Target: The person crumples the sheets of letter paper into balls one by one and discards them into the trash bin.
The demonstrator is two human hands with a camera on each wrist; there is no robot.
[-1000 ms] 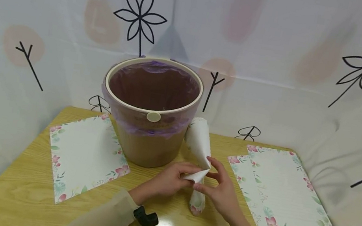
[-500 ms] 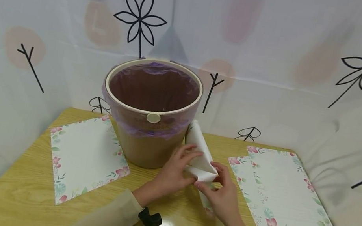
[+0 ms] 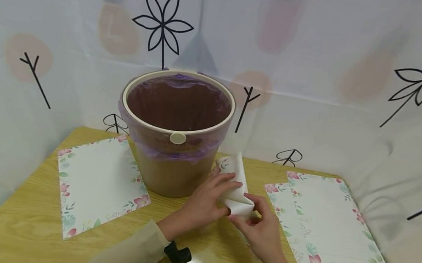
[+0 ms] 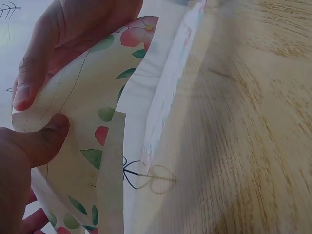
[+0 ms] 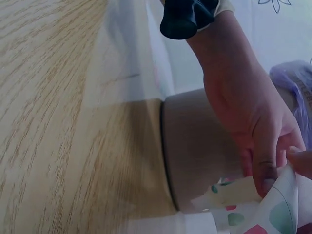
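A tabletop point(image 3: 19, 225) of yellowish wood grain catches a bright glare at its near middle. A brown bin point(image 3: 169, 178) stands toward the far side, with one flower-bordered sheet point(image 3: 98, 187) to its left; two overlapping flower-bordered sheets point(image 3: 339, 227) lie right.

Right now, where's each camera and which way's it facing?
Head: on the head, facing forward and down; the bin, held paper, left hand, right hand and sleeves show.
Left wrist: on that wrist, facing the held paper and table; parts of both hands show.
Right wrist: on that wrist, facing the table and bin; left hand, forearm, some right hand show.
Both wrist views share held paper, table and hands.
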